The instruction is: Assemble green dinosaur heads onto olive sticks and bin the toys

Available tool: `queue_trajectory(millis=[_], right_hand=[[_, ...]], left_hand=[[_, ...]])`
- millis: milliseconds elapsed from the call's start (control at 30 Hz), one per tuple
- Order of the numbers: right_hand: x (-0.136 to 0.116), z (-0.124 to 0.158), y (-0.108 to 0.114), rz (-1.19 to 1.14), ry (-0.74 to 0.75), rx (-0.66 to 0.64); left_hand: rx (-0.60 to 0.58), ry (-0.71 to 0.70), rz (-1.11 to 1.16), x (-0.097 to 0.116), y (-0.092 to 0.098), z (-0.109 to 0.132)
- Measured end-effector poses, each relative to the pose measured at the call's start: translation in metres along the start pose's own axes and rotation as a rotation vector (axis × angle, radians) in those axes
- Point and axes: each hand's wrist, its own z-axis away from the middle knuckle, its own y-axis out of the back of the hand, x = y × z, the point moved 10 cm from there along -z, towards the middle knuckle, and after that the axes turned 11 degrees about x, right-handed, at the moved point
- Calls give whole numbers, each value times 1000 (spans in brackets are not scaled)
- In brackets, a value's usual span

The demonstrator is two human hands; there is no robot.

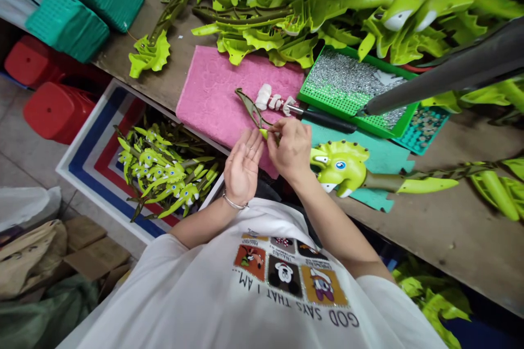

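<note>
My right hand (290,147) is closed in a pinch at the near end of a curved olive-green plastic part (249,104) with a lime tip. My left hand (241,169) lies palm up with its fingers stretched out, close beside the part's lime end; whether it touches cannot be made out. Beneath the part is a pink cloth pad (208,87). A screwdriver (325,119), black-handled with white wrapping toward its tip, rests just beyond my right hand. Right of that hand, a lime dinosaur-head toy (344,166) lies on a teal foam mat (379,161).
A green basket of screws (356,87) stands at the back right, under a dark slanting pole (446,68). Lime toy shells (262,38) pile along the back. At lower left, a striped bin (88,161) holds assembled toys. Red stools (57,112) and teal baskets (67,24) stand farther left.
</note>
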Motion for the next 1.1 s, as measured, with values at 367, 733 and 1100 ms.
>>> queue_trajectory(millis=[367,733,1100], right_hand=[[-21,12,71,-90,94,49],[56,38,171,140,-316,254],[142,91,217,182,-618,399]], left_hand=[[-138,128,-102,-30,-42,30],[-500,181,-291,-117,-94,80],[-749,127,-388,-141,-106,93]])
